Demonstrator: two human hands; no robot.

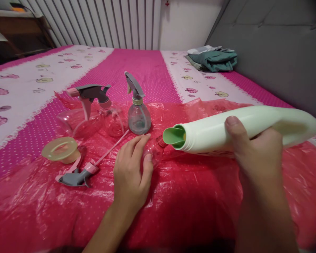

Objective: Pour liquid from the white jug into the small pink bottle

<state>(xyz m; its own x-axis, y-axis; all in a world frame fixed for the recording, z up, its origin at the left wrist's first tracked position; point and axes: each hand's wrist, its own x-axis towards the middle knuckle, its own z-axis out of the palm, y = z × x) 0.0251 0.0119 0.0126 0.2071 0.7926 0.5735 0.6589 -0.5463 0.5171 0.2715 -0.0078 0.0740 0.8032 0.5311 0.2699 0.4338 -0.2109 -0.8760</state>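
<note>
My left hand (133,168) is closed around a small clear bottle (156,151), which leans to the right with its neck uncapped. In my right hand (255,151) is a large pale green jug (210,128), tipped almost level. Its green pouring spout (175,136) meets the mouth of the clear bottle or lies just beside it; I cannot tell whether liquid flows. Left of my left hand lies a loose grey and pink spray head (77,176) with a long tube. A pale yellow funnel (60,149) rests behind it.
A small spray bottle (139,117) with a grey trigger stands behind my left hand. Another clear bottle (81,121) lies near a dark grey and pink trigger (94,93). Red plastic sheeting (189,200) covers the pink bed. Folded clothes (212,58) sit at the back right.
</note>
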